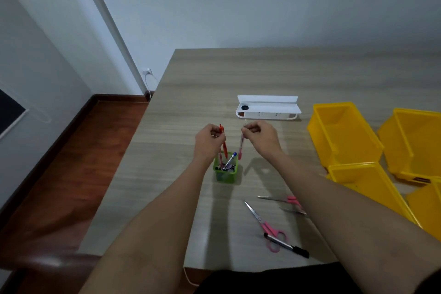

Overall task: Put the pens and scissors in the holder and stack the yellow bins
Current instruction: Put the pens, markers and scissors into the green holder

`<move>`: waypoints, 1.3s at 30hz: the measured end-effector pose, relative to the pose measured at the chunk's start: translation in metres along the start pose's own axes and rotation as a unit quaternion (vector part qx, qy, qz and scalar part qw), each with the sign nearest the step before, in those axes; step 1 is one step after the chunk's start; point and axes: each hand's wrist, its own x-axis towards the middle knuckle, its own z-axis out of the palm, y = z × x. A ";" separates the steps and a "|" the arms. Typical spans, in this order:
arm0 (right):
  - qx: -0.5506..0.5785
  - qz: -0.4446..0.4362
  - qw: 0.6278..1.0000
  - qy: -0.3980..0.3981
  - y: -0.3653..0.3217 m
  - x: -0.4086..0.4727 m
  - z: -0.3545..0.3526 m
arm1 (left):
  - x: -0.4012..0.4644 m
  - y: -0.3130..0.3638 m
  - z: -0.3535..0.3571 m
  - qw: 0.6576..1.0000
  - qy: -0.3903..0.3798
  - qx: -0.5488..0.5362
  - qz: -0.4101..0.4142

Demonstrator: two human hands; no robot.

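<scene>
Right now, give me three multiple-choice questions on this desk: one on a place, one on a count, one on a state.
1. Where does the black pen lie?
A. across a pink scissors handle
B. inside a yellow bin
C. on the white tray

2. How many yellow bins show?
A. two
B. four
C. six

3. What is the right hand doing?
A. resting flat on the table
B. gripping scissors
C. pinching a pink pen upright beside the green holder

Answers: 1 A, the pen crosses the handle loops; 2 B, four bins sit at right; 3 C, fingertips hold the pen's top.
</scene>
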 end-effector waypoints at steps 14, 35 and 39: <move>-0.016 0.038 0.999 -0.006 0.023 -0.004 0.031 | 0.020 -0.031 0.014 0.996 -0.070 0.050 -0.005; -0.078 0.109 0.991 0.016 0.071 -0.058 -0.069 | -0.060 -0.008 0.073 0.992 -0.120 0.039 0.024; -0.129 0.155 0.980 0.009 0.099 -0.083 -0.080 | -0.092 -0.031 0.092 0.984 -0.168 0.047 -0.021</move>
